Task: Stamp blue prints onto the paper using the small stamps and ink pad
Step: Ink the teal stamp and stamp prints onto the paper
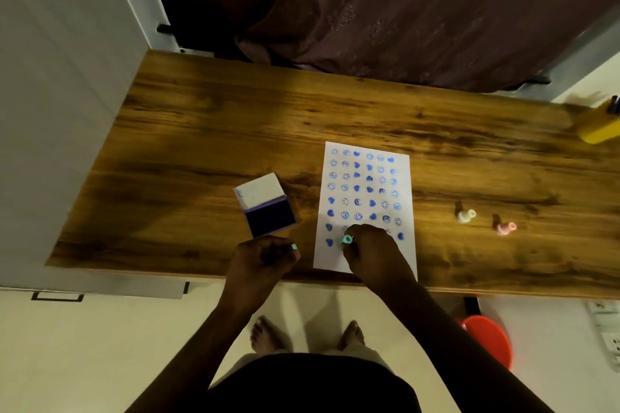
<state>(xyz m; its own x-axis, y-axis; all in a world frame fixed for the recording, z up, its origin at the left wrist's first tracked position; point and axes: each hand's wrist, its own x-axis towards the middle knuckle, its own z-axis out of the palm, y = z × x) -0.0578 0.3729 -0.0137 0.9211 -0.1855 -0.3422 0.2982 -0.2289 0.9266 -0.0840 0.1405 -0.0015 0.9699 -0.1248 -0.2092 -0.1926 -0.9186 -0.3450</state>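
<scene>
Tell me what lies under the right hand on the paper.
The right hand holds a teal stamp down on the paper, amid rows of blue prints. Whatever prints sit beneath the hand and stamp are covered and cannot be seen.
</scene>
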